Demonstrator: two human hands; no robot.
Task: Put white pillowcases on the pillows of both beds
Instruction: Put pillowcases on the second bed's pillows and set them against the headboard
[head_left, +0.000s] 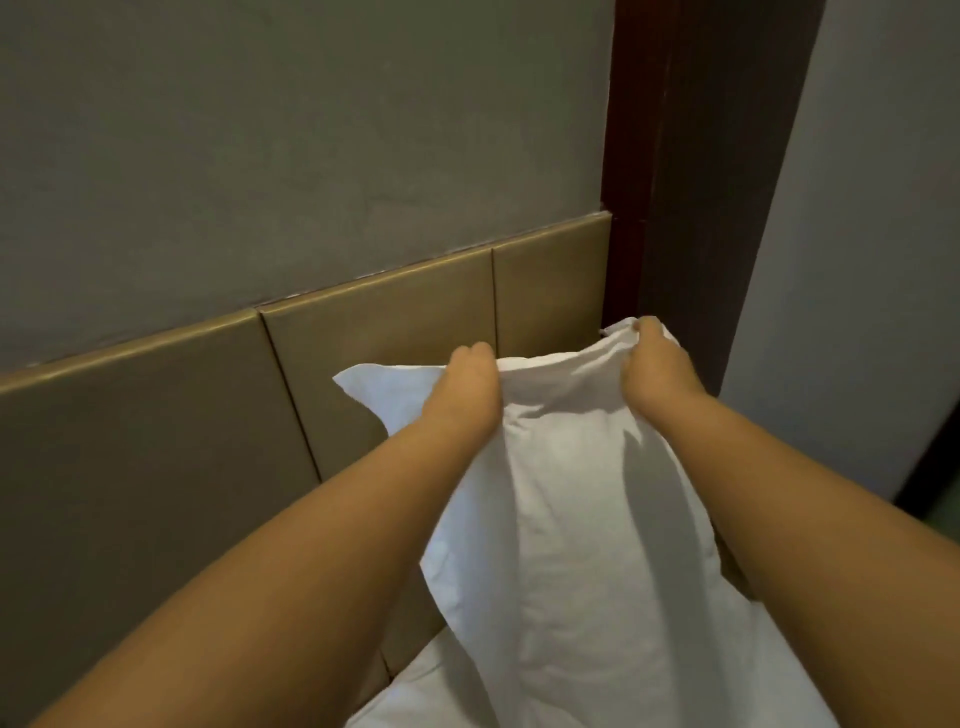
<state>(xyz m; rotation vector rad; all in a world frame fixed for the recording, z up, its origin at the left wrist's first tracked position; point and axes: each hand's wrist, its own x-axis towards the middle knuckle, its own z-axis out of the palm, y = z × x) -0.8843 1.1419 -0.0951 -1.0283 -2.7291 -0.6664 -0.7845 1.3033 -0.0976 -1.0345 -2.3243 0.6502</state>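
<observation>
A pillow in a white pillowcase (566, 519) stands on end in front of me, its top edge raised against the headboard. My left hand (465, 392) grips the upper edge of the pillowcase near its left side. My right hand (657, 364) pinches the top right corner of the same edge. Loose fabric sticks out to the left of my left hand. The pillow's lower end rests on white bedding (415, 696) at the bottom of the view.
A tan padded headboard (156, 441) of several panels runs along the grey wall (260, 130). A dark brown wooden post (691, 182) stands at the headboard's right end, with a pale wall (857, 260) beyond it.
</observation>
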